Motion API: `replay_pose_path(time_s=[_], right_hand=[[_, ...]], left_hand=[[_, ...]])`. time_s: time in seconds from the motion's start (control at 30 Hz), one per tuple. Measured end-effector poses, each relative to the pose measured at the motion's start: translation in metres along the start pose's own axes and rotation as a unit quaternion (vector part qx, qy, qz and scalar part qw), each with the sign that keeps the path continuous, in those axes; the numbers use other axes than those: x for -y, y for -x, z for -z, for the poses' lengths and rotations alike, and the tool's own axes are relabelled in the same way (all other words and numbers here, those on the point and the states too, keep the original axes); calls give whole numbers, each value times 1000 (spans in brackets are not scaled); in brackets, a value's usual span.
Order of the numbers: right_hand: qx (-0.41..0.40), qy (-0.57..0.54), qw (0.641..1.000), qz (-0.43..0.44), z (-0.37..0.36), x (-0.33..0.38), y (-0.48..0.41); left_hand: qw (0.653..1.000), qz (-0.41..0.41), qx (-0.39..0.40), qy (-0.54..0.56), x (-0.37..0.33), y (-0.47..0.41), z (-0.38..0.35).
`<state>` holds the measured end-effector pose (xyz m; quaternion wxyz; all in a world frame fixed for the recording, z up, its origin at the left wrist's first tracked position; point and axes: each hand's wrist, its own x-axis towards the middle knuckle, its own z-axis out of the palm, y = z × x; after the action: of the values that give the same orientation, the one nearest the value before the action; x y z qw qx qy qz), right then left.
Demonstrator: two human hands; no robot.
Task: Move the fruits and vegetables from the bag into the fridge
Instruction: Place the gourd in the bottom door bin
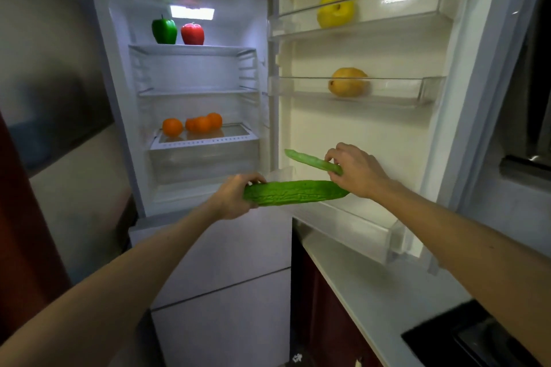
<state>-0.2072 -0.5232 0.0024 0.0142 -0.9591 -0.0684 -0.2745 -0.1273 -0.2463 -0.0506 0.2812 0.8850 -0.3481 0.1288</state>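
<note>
The fridge (119,98) stands open in front of me. My left hand (235,199) grips the left end of a wrinkled green bitter gourd (295,192), held level just above the lowest door bin (372,226). My right hand (354,170) pinches a thin green pod-like vegetable (310,160) that slants up to the left above the gourd. Inside, a green pepper (164,30) and a red pepper (192,34) stand on the top shelf, and several oranges (193,124) lie on a lower shelf. The bag is out of view.
In the open door (417,134) on the right, the top bin holds a yellow pepper (335,9) and the middle bin a yellow-brown fruit (347,82). A white counter (372,292) with a black hob (477,340) runs along the right. Closed freezer drawers (220,277) lie below.
</note>
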Motion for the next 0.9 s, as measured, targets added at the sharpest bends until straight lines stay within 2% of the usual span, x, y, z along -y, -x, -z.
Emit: replay_pose_path(time_s=[0.17, 0.4, 0.63, 0.9], right_hand=[[5, -7, 1000, -4, -3, -13, -32], [6, 4, 999, -32, -14, -37, -52], [17, 13, 999, -40, -21, -50, -50], [37, 23, 995, -87, -19, -57, -41]], left_hand=[[999, -33, -9, -7, 1, -55, -3], [997, -78, 25, -2, 1, -113, -18], [990, -89, 94, 54, 12, -148, -41], [975, -121, 156, 105, 19, -185, -64]])
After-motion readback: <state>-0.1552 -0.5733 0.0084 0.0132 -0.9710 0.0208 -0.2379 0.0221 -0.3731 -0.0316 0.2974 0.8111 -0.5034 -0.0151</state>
